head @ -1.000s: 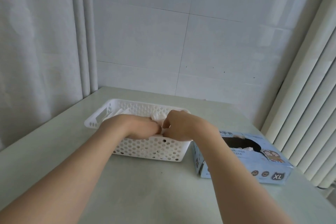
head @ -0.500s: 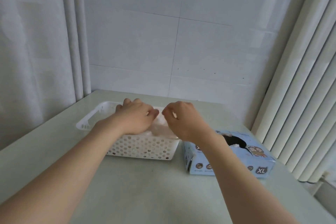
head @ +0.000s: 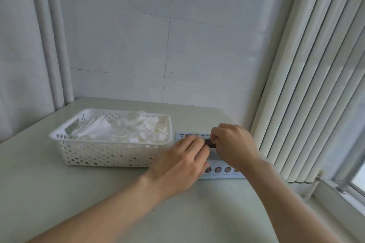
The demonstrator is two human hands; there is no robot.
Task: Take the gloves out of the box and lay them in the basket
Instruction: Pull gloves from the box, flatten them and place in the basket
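Note:
A white perforated basket (head: 102,157) stands on the table at the left, with several whitish gloves (head: 122,130) heaped inside it. Touching its right end lies the light blue glove box (head: 222,172), mostly covered by my hands. My left hand (head: 183,163) lies flat on the box's top, fingers stretched toward the dark opening (head: 210,143). My right hand (head: 235,144) is curled over that opening with its fingertips pinched at the hole. I cannot see whether a glove is between those fingers.
The pale green table (head: 79,193) fills a corner with a tiled wall behind it. A curtain (head: 29,65) hangs along the left edge. Vertical blinds (head: 316,85) and a window sill (head: 345,199) close off the right side, just past the box.
Both hands have left the basket and moved right onto the box. The glove they were handling now lies in the basket. The view has shifted right.

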